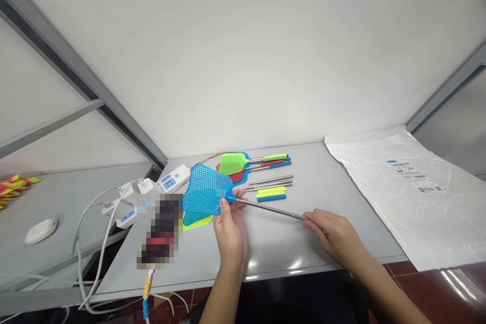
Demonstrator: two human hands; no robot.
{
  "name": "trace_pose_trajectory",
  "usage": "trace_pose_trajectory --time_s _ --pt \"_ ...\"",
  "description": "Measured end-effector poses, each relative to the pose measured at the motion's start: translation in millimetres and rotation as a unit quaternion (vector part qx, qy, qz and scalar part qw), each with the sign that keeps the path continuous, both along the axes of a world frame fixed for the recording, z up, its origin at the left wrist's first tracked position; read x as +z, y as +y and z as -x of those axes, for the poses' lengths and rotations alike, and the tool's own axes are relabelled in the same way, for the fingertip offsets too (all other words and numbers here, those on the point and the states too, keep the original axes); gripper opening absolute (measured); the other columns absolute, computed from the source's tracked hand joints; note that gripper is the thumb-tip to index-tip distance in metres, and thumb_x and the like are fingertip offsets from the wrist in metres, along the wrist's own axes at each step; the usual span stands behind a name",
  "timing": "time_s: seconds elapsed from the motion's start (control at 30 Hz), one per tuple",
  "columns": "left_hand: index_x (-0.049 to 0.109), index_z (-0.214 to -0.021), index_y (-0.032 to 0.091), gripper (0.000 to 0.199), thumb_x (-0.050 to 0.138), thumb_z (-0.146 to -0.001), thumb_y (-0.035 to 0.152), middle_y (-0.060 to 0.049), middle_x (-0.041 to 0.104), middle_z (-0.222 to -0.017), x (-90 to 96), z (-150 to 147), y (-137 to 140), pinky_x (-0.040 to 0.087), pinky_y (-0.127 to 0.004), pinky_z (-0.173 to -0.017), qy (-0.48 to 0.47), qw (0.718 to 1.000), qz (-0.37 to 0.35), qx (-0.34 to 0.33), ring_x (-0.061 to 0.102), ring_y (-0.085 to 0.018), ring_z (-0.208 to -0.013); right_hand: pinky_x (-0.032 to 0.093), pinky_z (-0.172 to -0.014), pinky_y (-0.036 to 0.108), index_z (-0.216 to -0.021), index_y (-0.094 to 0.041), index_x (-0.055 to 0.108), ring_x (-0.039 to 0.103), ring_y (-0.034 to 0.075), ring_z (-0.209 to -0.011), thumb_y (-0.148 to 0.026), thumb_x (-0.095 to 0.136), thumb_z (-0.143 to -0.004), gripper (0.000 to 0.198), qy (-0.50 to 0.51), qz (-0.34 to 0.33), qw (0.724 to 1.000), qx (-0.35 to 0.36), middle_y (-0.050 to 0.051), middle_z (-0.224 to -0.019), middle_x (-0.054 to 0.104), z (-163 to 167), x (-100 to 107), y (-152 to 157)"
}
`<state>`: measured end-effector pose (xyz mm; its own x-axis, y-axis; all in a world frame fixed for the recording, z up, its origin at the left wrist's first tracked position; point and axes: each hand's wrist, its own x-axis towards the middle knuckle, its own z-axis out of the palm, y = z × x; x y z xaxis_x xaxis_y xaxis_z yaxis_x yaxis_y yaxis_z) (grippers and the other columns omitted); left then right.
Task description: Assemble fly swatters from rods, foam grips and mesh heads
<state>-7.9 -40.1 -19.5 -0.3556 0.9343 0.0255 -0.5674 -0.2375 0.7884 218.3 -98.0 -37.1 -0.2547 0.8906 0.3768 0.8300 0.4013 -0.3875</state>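
While swatter (218,192) handheld, bag (421,207) contents unclear.

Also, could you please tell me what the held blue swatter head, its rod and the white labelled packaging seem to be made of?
The blue swatter head: probably plastic, semi-matt; the even, moulded-looking mesh suggests it.
The rod: apparently metal, perhaps steel, smooth, with a silvery sheen.
The white labelled packaging: likely plastic film, glossy, with creases that catch light.

Bright, glare on tabletop (273,250), pixelated patch (162,231)
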Motion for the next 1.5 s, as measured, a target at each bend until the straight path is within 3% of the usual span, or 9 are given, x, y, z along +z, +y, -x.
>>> trace_pose_trajectory --time_s 0.2,0.43,0.57,0.77,0.97,1.13,1.2,1.3,1.5 --pt "0.066 -0.103 0.017 0.031 0.063 -0.084 0.042 -0.009 0.071 -0.097 0.9 21.1 4.8 0.05 -0.035 -0.081 -0.03 0.999 0.024 0.0 0.067 -0.018 -0.081 0.039 -0.06 0.026 -0.099 -0.022 0.062 0.059 0.014 -0.067 -0.033 0.04 -0.098 0.025 -0.031 0.025 0.999 0.014 0.0 -0.074 0.062 2.5 6.1 1.9" --pt "0.065 -0.101 0.013 0.031 0.062 -0.085 0.039 -0.008 0.072 -0.088 10.6 44.8 20.7 0.049 -0.036 -0.086 -0.064 0.993 0.065 0.07 0.068 -0.017 -0.079 0.041 -0.06 0.027 -0.101 -0.022 0.061 0.062 0.015 -0.07 -0.035 0.037 -0.099 0.027 -0.068 0.053 0.996 0.016 0.001 -0.08 0.066 2.7 7.7 3.5" --pt "0.065 -0.102 0.014 0.033 0.06 -0.086 0.042 -0.01 0.073 -0.093 7.8 23.8 13.0 0.05 -0.037 -0.085 -0.047 0.995 0.065 0.063 0.069 -0.019 -0.08 0.037 -0.055 0.026 -0.097 -0.021 0.06 0.061 0.015 -0.064 -0.033 0.035 -0.099 0.028 -0.068 0.011 0.998 0.014 0.002 -0.074 0.065 11.6 11.3 7.0" --pt "0.064 -0.107 0.012 0.044 0.053 -0.089 0.049 -0.016 0.07 -0.107 -3.7 -21.5 -10.2 0.047 -0.042 -0.093 -0.012 0.995 0.093 -0.041 0.067 -0.025 -0.099 0.032 -0.052 0.026 -0.084 -0.022 0.058 0.059 0.014 -0.055 -0.035 0.037 -0.099 0.029 -0.054 -0.007 0.998 0.042 0.0 -0.065 0.064 38.2 19.9 20.5" --pt "0.059 -0.124 0.016 0.047 0.054 -0.089 0.047 -0.016 0.065 -0.119 -10.0 -11.2 -7.4 0.047 -0.038 -0.089 0.014 0.986 0.095 -0.137 0.064 -0.025 -0.104 0.04 -0.059 0.027 -0.098 -0.022 0.057 0.064 0.017 -0.067 -0.034 0.039 -0.098 0.022 -0.027 0.037 0.998 0.044 0.001 -0.079 0.069 31.0 23.0 31.3" --pt "0.063 -0.119 0.015 0.045 0.057 -0.087 0.046 -0.017 0.069 -0.109 -12.8 11.4 -3.8 0.049 -0.035 -0.077 0.134 0.954 0.101 -0.248 0.067 -0.022 -0.085 0.045 -0.07 0.027 -0.105 -0.025 0.057 0.063 0.015 -0.08 -0.032 0.038 -0.099 0.022 0.051 0.064 0.996 0.028 0.002 -0.092 0.068 13.9 32.1 67.1" --pt "0.068 -0.11 0.015 0.04 0.058 -0.086 0.045 -0.015 0.071 -0.103 -12.2 29.9 0.1 0.048 -0.034 -0.078 0.196 0.953 0.09 -0.212 0.066 -0.022 -0.083 0.045 -0.072 0.03 -0.102 -0.023 0.06 0.06 0.017 -0.081 -0.033 0.036 -0.099 0.025 0.034 0.032 0.998 0.03 0.004 -0.089 0.066 7.4 35.8 95.5" --pt "0.07 -0.103 0.018 0.034 0.064 -0.082 0.043 -0.012 0.071 -0.1 -11.2 63.4 6.4 0.047 -0.035 -0.085 0.295 0.949 0.078 -0.085 0.065 -0.023 -0.088 0.042 -0.072 0.032 -0.096 -0.022 0.064 0.057 0.018 -0.081 -0.035 0.034 -0.099 0.032 -0.03 -0.003 0.999 0.045 0.005 -0.086 0.064 5.2 37.2 144.7" --pt "0.075 -0.094 0.025 0.023 0.071 -0.075 0.037 -0.009 0.069 -0.098 -18.1 112.2 13.5 0.046 -0.037 -0.086 0.476 0.878 0.02 0.048 0.059 -0.029 -0.098 0.037 -0.075 0.033 -0.094 -0.027 0.069 0.055 0.018 -0.087 -0.037 0.035 -0.099 0.036 -0.064 -0.016 0.996 0.064 0.003 -0.089 0.063 22.1 22.7 212.3"
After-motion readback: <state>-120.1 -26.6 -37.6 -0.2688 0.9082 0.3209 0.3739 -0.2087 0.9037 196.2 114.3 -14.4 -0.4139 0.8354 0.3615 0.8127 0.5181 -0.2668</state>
